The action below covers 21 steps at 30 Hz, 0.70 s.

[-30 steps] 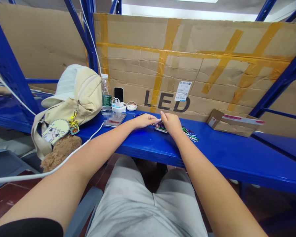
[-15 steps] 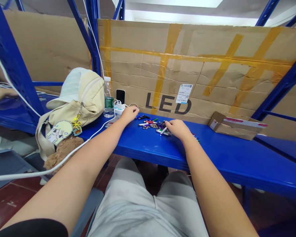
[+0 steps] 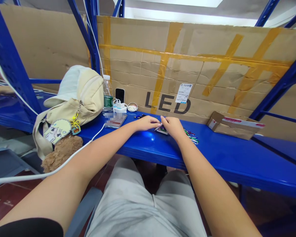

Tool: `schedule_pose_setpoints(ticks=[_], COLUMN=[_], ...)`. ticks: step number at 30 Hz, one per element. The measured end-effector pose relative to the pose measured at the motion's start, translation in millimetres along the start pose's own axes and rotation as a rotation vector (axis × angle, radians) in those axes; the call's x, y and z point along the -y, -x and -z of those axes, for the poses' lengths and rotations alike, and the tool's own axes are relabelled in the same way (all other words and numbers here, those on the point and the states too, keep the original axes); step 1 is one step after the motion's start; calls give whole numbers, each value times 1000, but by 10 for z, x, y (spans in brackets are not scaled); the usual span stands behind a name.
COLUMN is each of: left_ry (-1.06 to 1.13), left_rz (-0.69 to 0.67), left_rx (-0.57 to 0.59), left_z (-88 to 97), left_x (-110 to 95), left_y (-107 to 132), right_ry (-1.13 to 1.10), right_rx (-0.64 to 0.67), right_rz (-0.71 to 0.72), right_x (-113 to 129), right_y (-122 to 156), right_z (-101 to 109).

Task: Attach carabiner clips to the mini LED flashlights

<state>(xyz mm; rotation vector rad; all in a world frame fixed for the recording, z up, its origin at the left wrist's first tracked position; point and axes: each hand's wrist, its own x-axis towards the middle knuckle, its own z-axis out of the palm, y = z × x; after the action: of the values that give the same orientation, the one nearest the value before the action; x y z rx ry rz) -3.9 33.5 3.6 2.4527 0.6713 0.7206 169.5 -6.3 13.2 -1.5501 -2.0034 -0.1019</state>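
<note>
My two hands meet over the blue table [image 3: 224, 148], fingertips touching or nearly so. In my right hand [image 3: 172, 126] the fingers are closed round a small penlight, mostly hidden now; its silver tube with a lit tip shows in the earlier picture. A blue-white glow falls on the tabletop below the hands. My left hand [image 3: 148, 123] pinches at the right fingertips; what lies between its fingers is too small to make out. Slim coloured penlights [image 3: 191, 135] lie right of the right hand, and several more are partly hidden beneath and behind the hands.
Left stand a cream backpack [image 3: 88, 93] with a cap, a water bottle [image 3: 108, 98], a phone [image 3: 117, 120] and a white charger [image 3: 119, 106]. A small open cardboard box [image 3: 236, 126] stands right. Tall cardboard [image 3: 138, 69] backs the table. A white cable [image 3: 71, 158] crosses my left arm.
My left hand has moved right, away from the charger, to meet my right hand. The right hand has shifted slightly left, and a light patch now shows on the table.
</note>
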Motion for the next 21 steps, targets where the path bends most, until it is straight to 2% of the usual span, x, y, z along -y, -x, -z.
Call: schedule_pose_setpoints(ticks=[17,19,21], left_ry=[35,70,96], left_rz=[-50,-15,33], left_rx=[-32,-65,-167], left_z=[7,29,105], left_x=[-9,20,93], left_y=[12,-10,-26], right_ry=[16,7,8], right_rx=[-19,-32,-39], right_rz=[22,20,-5], right_x=[23,15,-1], right_y=[18,21,23], right_z=[22,32,47])
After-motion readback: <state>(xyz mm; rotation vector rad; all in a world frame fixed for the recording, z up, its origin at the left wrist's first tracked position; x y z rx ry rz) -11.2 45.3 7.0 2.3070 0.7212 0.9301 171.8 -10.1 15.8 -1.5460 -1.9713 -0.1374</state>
